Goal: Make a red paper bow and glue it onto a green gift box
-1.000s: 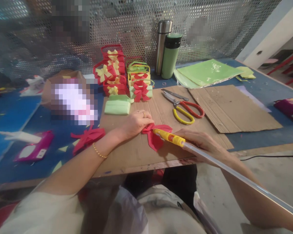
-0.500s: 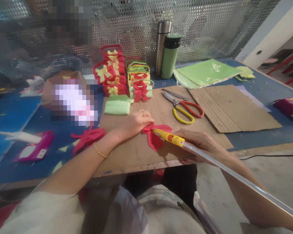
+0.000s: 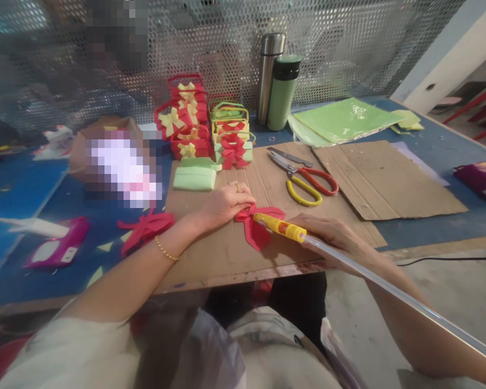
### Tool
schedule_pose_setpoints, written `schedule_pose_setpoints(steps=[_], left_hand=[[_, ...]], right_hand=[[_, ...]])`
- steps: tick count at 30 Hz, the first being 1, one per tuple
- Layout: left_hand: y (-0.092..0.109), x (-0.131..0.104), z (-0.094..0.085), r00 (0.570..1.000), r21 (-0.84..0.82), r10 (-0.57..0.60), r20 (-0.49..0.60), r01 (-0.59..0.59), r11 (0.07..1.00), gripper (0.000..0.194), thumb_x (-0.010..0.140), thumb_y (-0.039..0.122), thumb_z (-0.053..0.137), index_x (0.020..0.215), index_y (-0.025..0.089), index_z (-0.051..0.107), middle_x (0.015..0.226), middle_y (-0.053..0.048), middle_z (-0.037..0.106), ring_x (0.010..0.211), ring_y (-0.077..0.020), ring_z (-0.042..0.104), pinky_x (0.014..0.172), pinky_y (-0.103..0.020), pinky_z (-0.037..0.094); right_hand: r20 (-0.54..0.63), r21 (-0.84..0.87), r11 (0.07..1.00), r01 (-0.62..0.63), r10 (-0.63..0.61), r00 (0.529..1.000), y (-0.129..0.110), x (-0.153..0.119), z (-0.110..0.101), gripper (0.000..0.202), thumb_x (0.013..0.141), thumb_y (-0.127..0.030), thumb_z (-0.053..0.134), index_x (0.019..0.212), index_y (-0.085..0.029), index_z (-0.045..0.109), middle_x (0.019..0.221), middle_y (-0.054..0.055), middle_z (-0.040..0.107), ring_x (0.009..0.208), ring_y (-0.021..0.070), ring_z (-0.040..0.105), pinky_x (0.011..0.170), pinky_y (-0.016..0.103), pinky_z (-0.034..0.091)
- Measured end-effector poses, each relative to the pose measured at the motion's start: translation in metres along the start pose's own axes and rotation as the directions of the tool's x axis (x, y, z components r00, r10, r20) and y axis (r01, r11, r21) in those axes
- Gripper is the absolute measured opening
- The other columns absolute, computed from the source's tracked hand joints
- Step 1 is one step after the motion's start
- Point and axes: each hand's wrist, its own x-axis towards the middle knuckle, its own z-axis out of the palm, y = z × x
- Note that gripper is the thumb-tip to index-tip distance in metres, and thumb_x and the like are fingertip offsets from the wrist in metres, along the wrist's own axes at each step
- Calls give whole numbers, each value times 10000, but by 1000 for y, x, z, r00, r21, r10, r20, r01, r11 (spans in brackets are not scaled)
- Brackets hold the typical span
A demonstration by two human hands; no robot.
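Note:
My left hand [image 3: 231,203] is closed, fingertips pinching the upper left part of a red paper bow [image 3: 257,232] that lies on a cardboard sheet [image 3: 214,243]. In my right hand [image 3: 328,232] is a yellow glue gun [image 3: 283,228] with a long clear glue stick [image 3: 372,275] running back over my forearm. The gun's tip points at the bow's middle, close to my left fingertips; whether it touches cannot be made out. My right fingers are partly hidden behind the gun. Another red bow [image 3: 148,229] lies left of my left forearm.
Scissors [image 3: 303,181] with red and yellow handles lie beyond my hands. Small red baskets [image 3: 188,121], green ones [image 3: 231,140] and a pale green box [image 3: 195,177] stand behind. Two flasks [image 3: 282,94], green sheets [image 3: 346,121] and a second cardboard piece [image 3: 389,181] are at the back right.

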Motion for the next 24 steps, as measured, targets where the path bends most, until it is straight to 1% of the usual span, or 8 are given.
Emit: schedule_pose_setpoints(steps=[4,7,10,13,15,17,20,24], left_hand=[[0,0,0,1000,6,-26,17,25,1000,205,1012,181,580,1014,202,784,991,-80,725,928,-189,660,836,-340,552],[-1,-1,1,1000,1,-16,10,16,1000,198,1009,182,587,1018,195,784,989,-85,727,929,-193,658,827,-338,551],[-1,-1,1,1000,0,-14,10,14,1000,205,1018,200,579,1021,192,783,993,-88,727,925,-193,656,823,-338,550],[0,-1,1,1000,2,-16,19,16,1000,213,1026,211,569,1015,203,782,992,-82,730,928,-191,654,821,-335,549],[0,0,0,1000,5,-2,15,2,1000,217,1029,215,564,1012,197,780,991,-85,733,928,-193,653,816,-333,546],[1,0,0,1000,6,14,8,-14,1000,221,1031,214,559,1008,187,777,989,-91,735,925,-194,651,809,-331,543],[1,0,0,1000,5,14,10,-14,1000,220,1031,207,557,1010,187,775,995,-92,735,926,-194,647,812,-334,542],[1,-1,-1,1000,1,-5,22,5,1000,220,1029,201,554,1019,197,775,1007,-89,738,936,-195,647,824,-338,541]], right_hand=[[-6,-13,1000,-4,4,1000,2,-1,-1,432,1052,-515,492,1222,-201,735,1141,109,786,1002,277,739,873,371,565],[-34,-41,999,-8,7,999,4,-3,-2,429,1040,-525,508,1193,-202,746,1113,107,785,974,267,741,879,365,573],[-57,-76,997,-35,30,998,2,-3,-3,438,1039,-541,491,1165,-210,748,1095,107,778,953,263,732,842,356,579],[-51,-118,991,-64,58,997,-5,-1,-4,490,1045,-588,438,1031,-215,755,972,90,762,825,233,700,732,328,560],[-50,-130,989,-71,65,997,-7,1,-4,518,1051,-597,413,967,-208,744,914,80,740,768,214,670,700,314,539],[-49,-111,992,-52,47,998,-7,3,-3,502,1053,-586,421,990,-200,736,926,79,733,784,213,667,727,312,533],[-37,-69,997,-27,25,999,-2,4,0,443,1054,-554,451,1079,-203,720,989,79,735,843,219,675,771,310,523],[-24,-45,998,-35,34,999,-1,4,2,440,1053,-564,451,1058,-204,705,993,74,730,829,208,664,760,304,510]])
